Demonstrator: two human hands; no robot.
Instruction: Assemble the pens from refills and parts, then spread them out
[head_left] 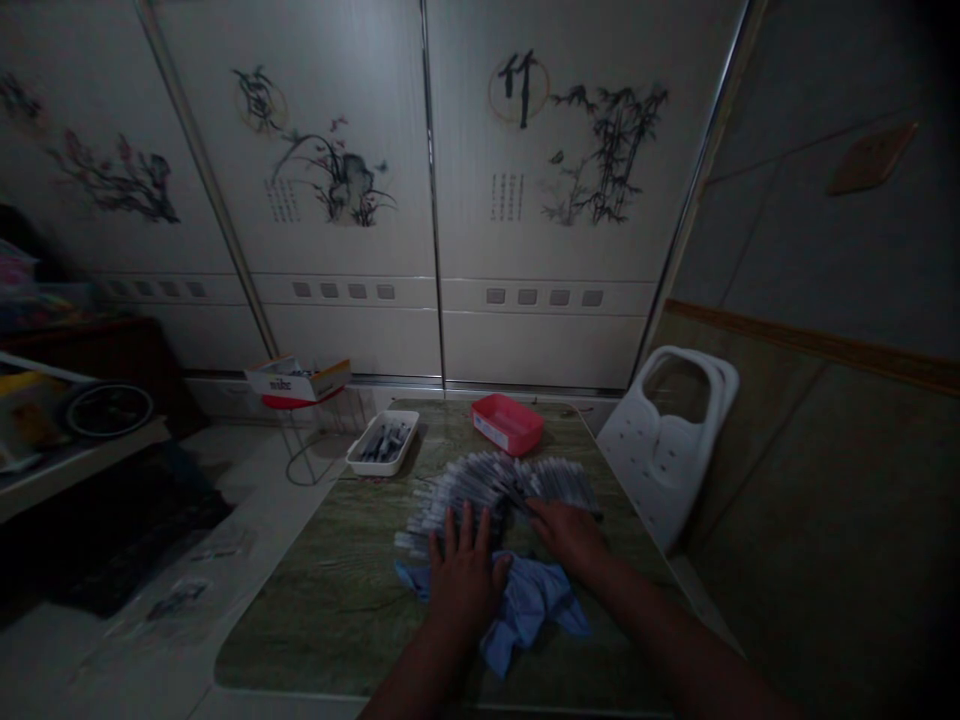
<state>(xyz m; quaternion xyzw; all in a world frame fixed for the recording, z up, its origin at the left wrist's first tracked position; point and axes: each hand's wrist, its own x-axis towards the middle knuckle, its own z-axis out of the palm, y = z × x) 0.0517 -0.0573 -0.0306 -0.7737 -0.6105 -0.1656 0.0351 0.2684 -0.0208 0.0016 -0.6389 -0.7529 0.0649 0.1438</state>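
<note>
A wide fan of slim, pen-like sticks (457, 490), pale at the far ends and dark nearer me, lies across the table. My left hand (463, 575) rests flat on their near ends with its fingers spread, holding nothing. At the right part of the fan, my right hand (570, 535) has its fingers closed on several dark pens (516, 492); dim light blurs how many. Another group of the sticks (562, 482) lies just beyond that hand. A crumpled blue cloth (529, 605) is spread under and beside my left wrist.
A white tray (382, 470) with dark small parts stands at the table's (322, 600) far left. A pink plastic box (508, 425) sits at the back. An open carton (296, 385) rests on a red stool to the left. A folded white chair (667, 445) leans at right.
</note>
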